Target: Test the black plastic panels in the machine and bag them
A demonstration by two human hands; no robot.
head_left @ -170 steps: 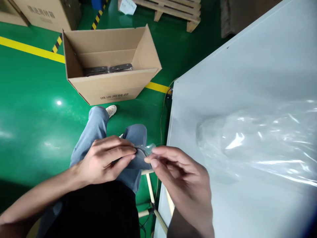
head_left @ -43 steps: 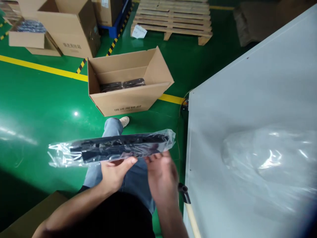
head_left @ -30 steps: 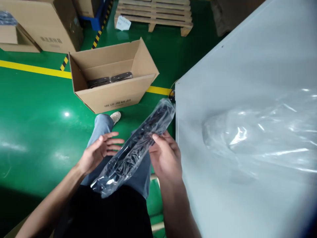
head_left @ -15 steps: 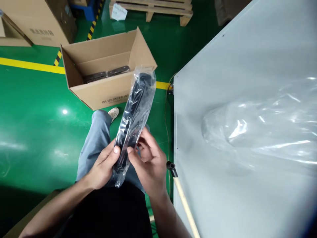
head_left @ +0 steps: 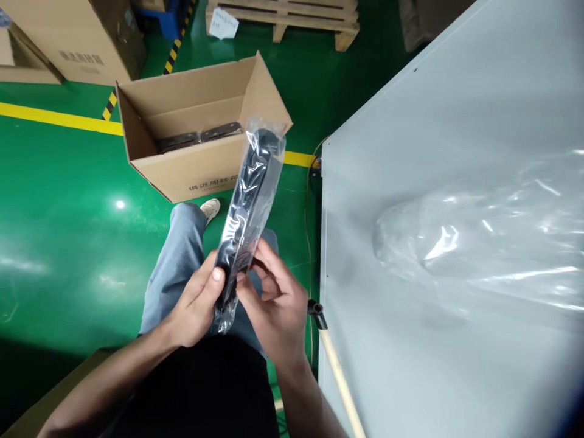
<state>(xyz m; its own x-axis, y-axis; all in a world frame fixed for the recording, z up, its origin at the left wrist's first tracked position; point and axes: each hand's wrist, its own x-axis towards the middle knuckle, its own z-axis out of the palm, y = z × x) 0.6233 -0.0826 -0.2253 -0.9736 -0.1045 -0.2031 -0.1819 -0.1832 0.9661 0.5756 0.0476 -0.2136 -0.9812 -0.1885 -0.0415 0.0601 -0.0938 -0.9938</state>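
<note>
I hold a long black part sealed in a clear plastic bag [head_left: 250, 201] upright over my lap, its top end leaning away toward the open cardboard box [head_left: 201, 164]. My left hand [head_left: 197, 304] grips the lower end from the left, thumb pressed on the bag. My right hand [head_left: 274, 298] pinches the same lower end from the right, fingers curled around it. The bag's loose tail hangs below my fingers.
The open box on the green floor holds more bagged black parts [head_left: 196, 134]. A grey table [head_left: 433, 152] fills the right side, with crumpled clear plastic film [head_left: 493, 237] on it. A wooden stick with a black tip [head_left: 333, 359] leans at the table's edge. A pallet [head_left: 283, 15] stands beyond.
The bagged part swung from lying sideways to standing upright over the last second. My left hand went from open to gripping its lower end beside my right hand.
</note>
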